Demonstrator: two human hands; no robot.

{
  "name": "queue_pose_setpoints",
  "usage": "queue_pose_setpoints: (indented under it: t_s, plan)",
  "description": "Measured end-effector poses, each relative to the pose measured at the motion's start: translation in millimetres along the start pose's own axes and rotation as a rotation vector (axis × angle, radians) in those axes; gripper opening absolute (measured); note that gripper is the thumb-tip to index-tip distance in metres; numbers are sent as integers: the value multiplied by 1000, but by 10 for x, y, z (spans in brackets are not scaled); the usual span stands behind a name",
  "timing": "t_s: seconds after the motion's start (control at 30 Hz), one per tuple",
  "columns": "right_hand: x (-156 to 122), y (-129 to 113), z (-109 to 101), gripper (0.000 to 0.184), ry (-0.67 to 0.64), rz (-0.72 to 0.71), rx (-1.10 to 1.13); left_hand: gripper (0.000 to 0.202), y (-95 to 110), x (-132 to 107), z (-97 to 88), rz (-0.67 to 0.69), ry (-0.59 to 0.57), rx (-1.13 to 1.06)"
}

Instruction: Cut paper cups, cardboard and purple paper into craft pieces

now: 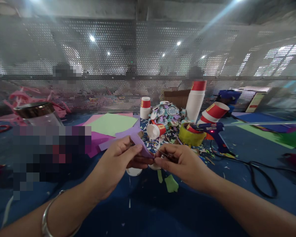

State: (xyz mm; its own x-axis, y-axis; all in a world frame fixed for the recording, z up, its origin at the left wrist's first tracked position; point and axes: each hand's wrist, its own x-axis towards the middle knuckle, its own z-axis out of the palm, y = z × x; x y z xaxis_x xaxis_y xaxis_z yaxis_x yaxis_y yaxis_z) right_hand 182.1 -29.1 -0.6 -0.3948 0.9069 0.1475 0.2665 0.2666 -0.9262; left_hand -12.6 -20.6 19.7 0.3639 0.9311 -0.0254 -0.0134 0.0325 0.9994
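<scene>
My left hand (pixel 119 156) is closed on a folded piece of purple paper (pixel 142 147), held up above the table between thumb and fingers. Opposite it, my right hand (pixel 179 161) pinches a thin dark tool (pixel 163 152) near the paper's lower corner. Fingers cover most of that tool, so its kind is unclear. Below the hands, a white round piece (pixel 134 171) lies on the blue table, with a second pale piece partly hidden beside it. Scraps of green paper (pixel 172 183) lie just in front.
Coloured sheets (pixel 110 124) lie behind my left hand. Ahead stand paper cups (pixel 145 108), a heap of cut pieces (pixel 165 113) and a cup stack (pixel 195 102). A glue gun (pixel 216 131) rests by a yellow tape roll (pixel 191 136); its black cable (pixel 253 177) loops rightward. A lidded jar (pixel 38 112) stands left.
</scene>
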Motion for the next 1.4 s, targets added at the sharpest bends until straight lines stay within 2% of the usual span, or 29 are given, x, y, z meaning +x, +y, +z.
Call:
queue_pose_setpoints:
  t_s: [0.1,0.23,0.4,0.57,0.7,0.97,1.17,1.4]
  plan:
    - [9,8,-30,28,27,19,-91,12,-5,11,-14,-11,-22,14]
    - [10,25,-79,41,11,-23,-207,13,-23,30,-42,-14,-28,78]
    - [14,43,-125,49,-18,-44,-356,17,-35,41,-70,-9,-73,172]
    - [18,54,-105,47,-94,-8,-453,19,-38,37,-87,4,-78,324]
    - [9,48,-65,42,-146,0,-449,24,-33,9,-76,41,-46,457]
    - [14,26,-27,40,-162,-12,-457,20,-24,-34,-25,63,-44,364]
    - [8,43,-9,38,-162,-37,-472,22,-34,-44,-38,47,-58,458]
    - [6,30,-3,39,-172,-38,-477,22,-20,-50,-32,38,-60,470]
